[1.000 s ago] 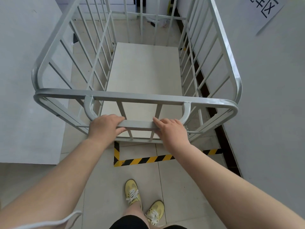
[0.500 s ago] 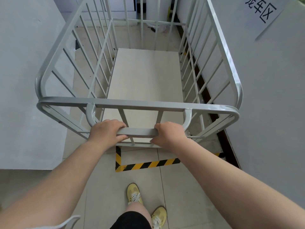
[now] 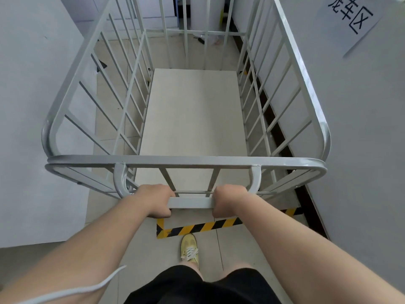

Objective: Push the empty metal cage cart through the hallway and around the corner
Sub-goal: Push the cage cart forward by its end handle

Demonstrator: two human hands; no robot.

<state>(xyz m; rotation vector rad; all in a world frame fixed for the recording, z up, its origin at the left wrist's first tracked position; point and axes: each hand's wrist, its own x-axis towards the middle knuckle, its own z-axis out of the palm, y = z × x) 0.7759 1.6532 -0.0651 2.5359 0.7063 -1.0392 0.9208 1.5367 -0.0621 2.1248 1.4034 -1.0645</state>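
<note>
The grey metal cage cart (image 3: 188, 160) stands right in front of me, its barred sides running away along the hallway and its pale floor panel (image 3: 192, 115) bare. A flat handle bar (image 3: 190, 202) sits low on the near end. My left hand (image 3: 155, 201) is wrapped around the bar's left part and my right hand (image 3: 230, 200) around its right part, knuckles up.
A white wall (image 3: 28, 128) closes in on the left and another (image 3: 361, 128) on the right, with a paper sign (image 3: 348, 20) on it. Yellow-black tape (image 3: 197, 228) marks the tiled floor under the handle. My yellow shoe (image 3: 189, 249) is just behind it. Small objects lie on the floor ahead.
Both hands have closed fully around the handle bar. The cart sits lower and nearer in view, and the floor tape has slid toward my feet as I step forward.
</note>
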